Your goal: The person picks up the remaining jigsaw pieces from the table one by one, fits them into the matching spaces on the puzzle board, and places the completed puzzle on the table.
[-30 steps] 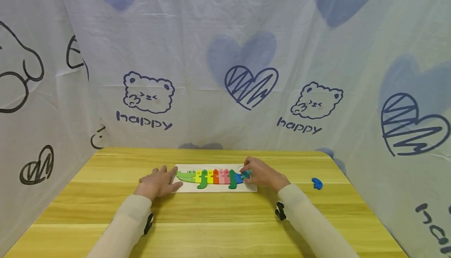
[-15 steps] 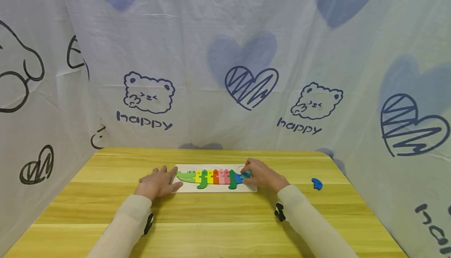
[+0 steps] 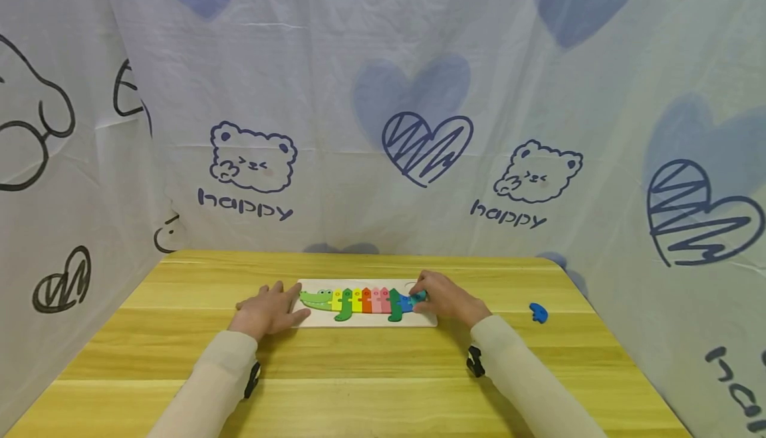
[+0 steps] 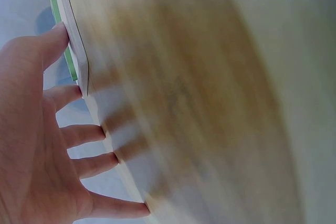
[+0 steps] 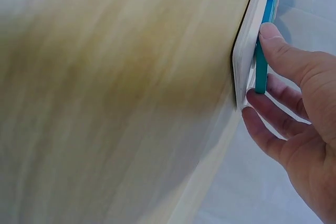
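Note:
A white puzzle board (image 3: 365,321) lies on the table with a crocodile of coloured pieces on it; the green head piece (image 3: 316,300) is at its left. My left hand (image 3: 263,312) rests at the board's left end, fingers spread, with the thumb touching the board's edge in the left wrist view. At the right end my right hand (image 3: 449,297) pinches a teal puzzle piece (image 5: 261,66) between thumb and fingers. In the right wrist view this piece sits slightly raised off the board, beside a blue piece (image 3: 405,303). The fingers partly cover it in the head view.
A loose blue puzzle piece (image 3: 538,312) lies on the wooden table (image 3: 359,385) to the right of my right hand. Behind and beside the table hangs a white cloth (image 3: 335,92) printed with hearts and bears.
My right hand shifts very slightly over the teal puzzle piece and keeps its pinch. The left hand, the board and the loose blue piece stay in place.

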Available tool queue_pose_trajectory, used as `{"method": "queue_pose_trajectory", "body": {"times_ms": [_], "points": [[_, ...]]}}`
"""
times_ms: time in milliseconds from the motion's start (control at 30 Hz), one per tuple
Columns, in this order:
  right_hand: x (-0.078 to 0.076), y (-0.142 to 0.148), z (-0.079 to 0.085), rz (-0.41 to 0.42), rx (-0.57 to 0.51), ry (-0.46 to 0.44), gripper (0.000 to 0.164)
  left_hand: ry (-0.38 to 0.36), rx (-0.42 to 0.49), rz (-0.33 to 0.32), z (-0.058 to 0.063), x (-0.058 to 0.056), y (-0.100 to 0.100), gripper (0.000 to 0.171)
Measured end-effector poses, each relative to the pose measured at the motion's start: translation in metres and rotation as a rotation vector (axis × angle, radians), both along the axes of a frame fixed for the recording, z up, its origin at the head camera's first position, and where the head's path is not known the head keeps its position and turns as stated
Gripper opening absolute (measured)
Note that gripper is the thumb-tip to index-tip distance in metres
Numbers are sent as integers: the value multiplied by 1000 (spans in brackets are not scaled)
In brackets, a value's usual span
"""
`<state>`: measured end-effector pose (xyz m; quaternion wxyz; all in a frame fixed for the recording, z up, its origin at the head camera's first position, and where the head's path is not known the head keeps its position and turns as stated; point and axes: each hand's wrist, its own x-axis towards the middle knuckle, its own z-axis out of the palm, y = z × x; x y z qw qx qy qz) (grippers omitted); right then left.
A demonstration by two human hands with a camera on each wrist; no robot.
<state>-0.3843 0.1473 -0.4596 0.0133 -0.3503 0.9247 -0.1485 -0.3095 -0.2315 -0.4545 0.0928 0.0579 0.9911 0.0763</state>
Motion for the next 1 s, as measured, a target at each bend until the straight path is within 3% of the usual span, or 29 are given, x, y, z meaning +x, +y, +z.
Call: {"method": "queue_pose_trajectory", "body": {"times_ms": [767, 1000], "points": [[-2, 1, -2, -3, 33, -15, 35, 8, -10, -10, -4, -3, -2, 80], [3, 6, 6, -16, 36, -23, 41, 6, -1, -5, -2, -1, -1, 79]]}}
